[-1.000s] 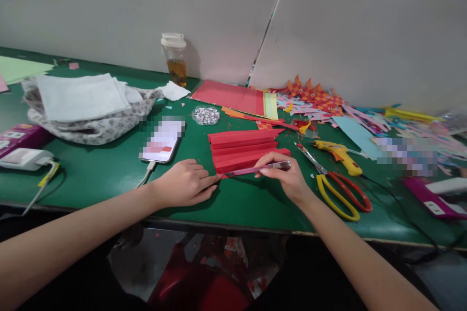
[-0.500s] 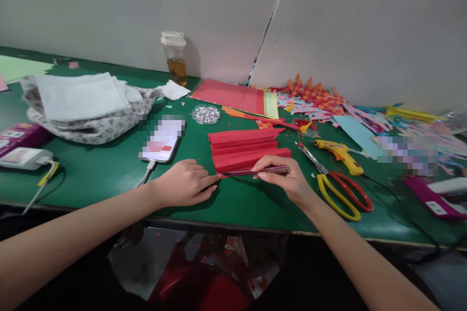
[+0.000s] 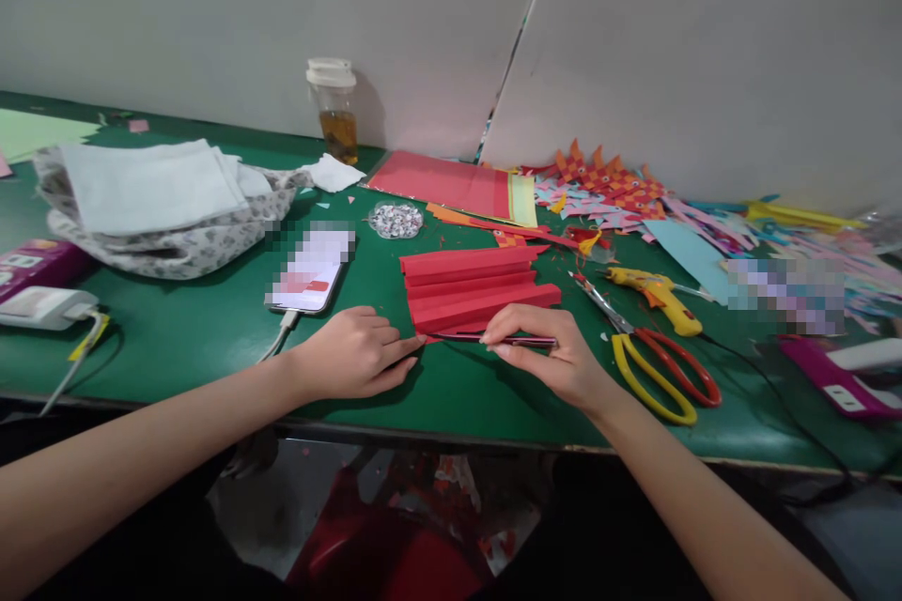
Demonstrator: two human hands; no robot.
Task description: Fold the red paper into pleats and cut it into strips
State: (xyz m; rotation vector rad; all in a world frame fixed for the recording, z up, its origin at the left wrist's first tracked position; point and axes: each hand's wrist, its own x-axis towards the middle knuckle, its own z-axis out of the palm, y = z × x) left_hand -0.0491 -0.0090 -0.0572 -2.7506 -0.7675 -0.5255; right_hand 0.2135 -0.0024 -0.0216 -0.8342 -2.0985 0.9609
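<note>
Left hand (image 3: 356, 355): palm down on the green table (image 3: 211, 338), fingers loosely curled, fingertips pinning the near left corner of the pleated red paper (image 3: 475, 289). Right hand (image 3: 556, 357): palm turned inward, fingers pinched along a thin metal ruler (image 3: 493, 336) pressed against the paper's near edge. Farther right, yellow-handled scissors (image 3: 652, 364).

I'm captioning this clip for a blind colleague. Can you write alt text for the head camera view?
Two bare hands fold a pleated red paper sheet on a green table: the left hand pins its near left corner, the right hand presses the nearest fold flat. Yellow-and-red-handled scissors and a yellow glue gun lie to the right, a white phone to the left.
</note>
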